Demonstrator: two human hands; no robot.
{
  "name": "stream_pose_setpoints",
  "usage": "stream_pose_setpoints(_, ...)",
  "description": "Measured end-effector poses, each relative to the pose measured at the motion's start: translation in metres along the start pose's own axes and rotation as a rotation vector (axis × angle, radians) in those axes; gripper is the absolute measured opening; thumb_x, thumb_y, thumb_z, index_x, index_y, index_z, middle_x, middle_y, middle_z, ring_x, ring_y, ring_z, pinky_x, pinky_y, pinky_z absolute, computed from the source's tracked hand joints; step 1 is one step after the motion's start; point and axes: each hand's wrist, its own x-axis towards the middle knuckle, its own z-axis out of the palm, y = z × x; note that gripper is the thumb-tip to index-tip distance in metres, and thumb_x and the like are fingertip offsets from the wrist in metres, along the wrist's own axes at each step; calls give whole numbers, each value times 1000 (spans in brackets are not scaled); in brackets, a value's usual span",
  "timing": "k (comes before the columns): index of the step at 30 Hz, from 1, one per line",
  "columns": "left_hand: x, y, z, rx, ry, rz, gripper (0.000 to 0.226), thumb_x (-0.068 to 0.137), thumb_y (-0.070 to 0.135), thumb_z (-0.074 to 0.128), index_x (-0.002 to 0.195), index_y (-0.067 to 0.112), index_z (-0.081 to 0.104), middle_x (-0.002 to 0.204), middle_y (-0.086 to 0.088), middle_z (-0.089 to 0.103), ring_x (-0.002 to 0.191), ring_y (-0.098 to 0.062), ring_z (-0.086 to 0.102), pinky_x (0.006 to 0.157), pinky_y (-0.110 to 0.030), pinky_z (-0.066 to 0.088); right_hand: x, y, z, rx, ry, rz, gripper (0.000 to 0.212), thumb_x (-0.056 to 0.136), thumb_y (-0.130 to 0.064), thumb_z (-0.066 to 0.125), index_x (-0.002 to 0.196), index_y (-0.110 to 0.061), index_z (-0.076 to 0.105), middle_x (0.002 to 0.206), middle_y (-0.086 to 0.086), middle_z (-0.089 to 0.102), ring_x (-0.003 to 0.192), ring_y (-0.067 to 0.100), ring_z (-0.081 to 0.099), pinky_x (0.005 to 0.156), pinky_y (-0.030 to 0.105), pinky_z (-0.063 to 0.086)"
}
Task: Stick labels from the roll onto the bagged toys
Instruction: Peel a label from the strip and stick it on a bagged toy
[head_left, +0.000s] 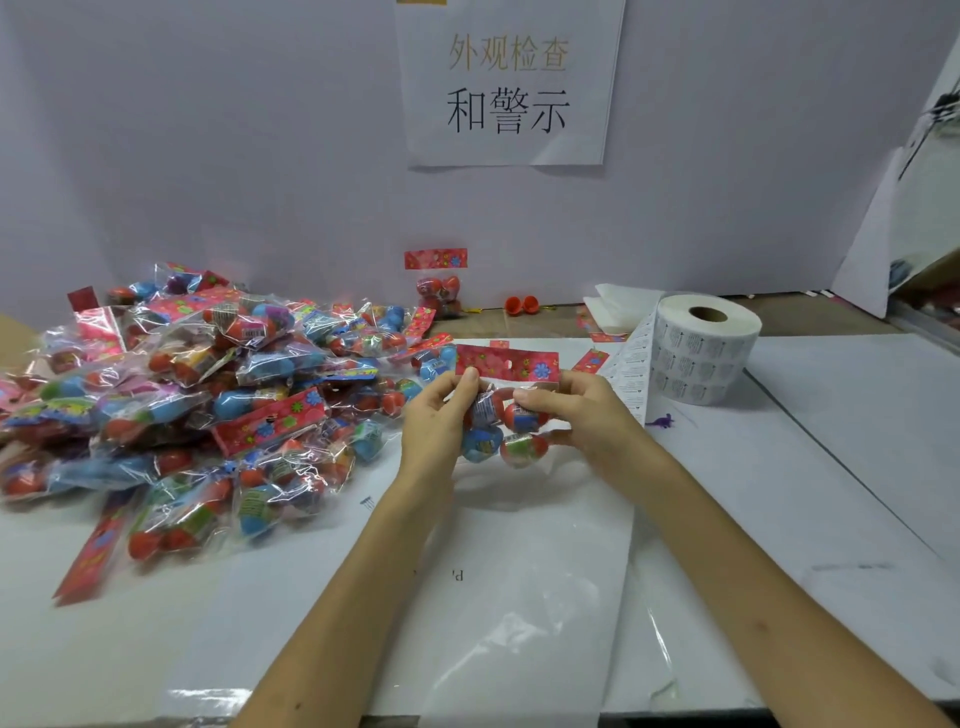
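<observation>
1. Bagged toy (506, 415): hanging clear of counter (831, 467) at centre, being held up between both hands; red header card (506, 364) standing upright on top, eggs (480, 441) sagging below in clear film.
2. Handling, as judged: probably weighing little; film looking slippery and crinkly, contents likely shifting when tilted. Card appearing the stiffest part, so likely offering the surest hold and leaving flat film free for a label.
3. Left hand (436, 421): forearm extending from lower left, grip pinching bag's upper left edge just under card, thumb pointing up.
4. Right hand (576, 410): forearm extending from lower right, grip curling round bag's right side, fingers pressing film over upper eggs.
5. Label roll (701, 348): sitting on counter near right hand, loose strip (631, 374) trailing toward it.
6. Pile of bagged toys (208, 395): lying heaped at left.
</observation>
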Motion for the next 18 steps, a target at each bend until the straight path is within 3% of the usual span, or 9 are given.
stream_pose_setpoints(4, 1, 2, 0, -51, -65, -79, 30, 101, 34, 59, 111, 8, 71, 108, -12, 77, 97, -29, 76, 76, -36, 63, 1, -2, -7, -7, -28, -14, 7, 86, -15, 77, 83, -21, 78, 89, 3, 78, 82, 18, 74, 66, 28, 61)
stream_pose_setpoints(7, 1, 3, -1, -40, -84, -117, 28, 99, 36, 63, 104, 9, 72, 103, -11, 77, 95, -28, 76, 76, -38, 63, 0, -1, -10, -50, -23, -34, 4, 87, -15, 77, 87, -19, 77, 92, 6, 78, 87, 23, 74, 78, 37, 60)
stream_pose_setpoints(10, 0, 5, -2, -7, -158, -167, 31, 91, 38, 71, 104, 9, 72, 99, -11, 77, 87, -22, 77, 65, -29, 61, -1, 0, -12, -101, -4, -63, 7, 88, -16, 77, 95, -13, 76, 98, 13, 77, 86, 23, 73, 77, 33, 58)
stream_pose_setpoints(12, -1, 5, -1, 15, -208, -188, 33, 91, 33, 73, 109, 5, 71, 93, -10, 78, 87, -25, 77, 64, -32, 61, -1, 0, -12, -119, 14, -80, 11, 89, -18, 76, 97, -11, 76, 94, 12, 77, 82, 20, 73, 77, 33, 59)
stream_pose_setpoints(14, -1, 4, -1, 34, -174, -176, 29, 90, 29, 75, 106, 4, 71, 85, -6, 77, 85, -24, 77, 65, -35, 62, -1, 1, -11, -179, 40, -104, 8, 90, -22, 76, 94, -14, 75, 86, 5, 77, 77, 15, 72, 71, 30, 58)
stream_pose_setpoints(18, 4, 1, -3, 80, -49, -137, 19, 89, 23, 77, 100, 9, 72, 94, -11, 75, 91, -28, 75, 72, -38, 60, 1, -1, -9, -197, 56, -154, 12, 98, -28, 65, 92, -21, 71, 79, -7, 73, 71, 6, 69, 65, 23, 53)
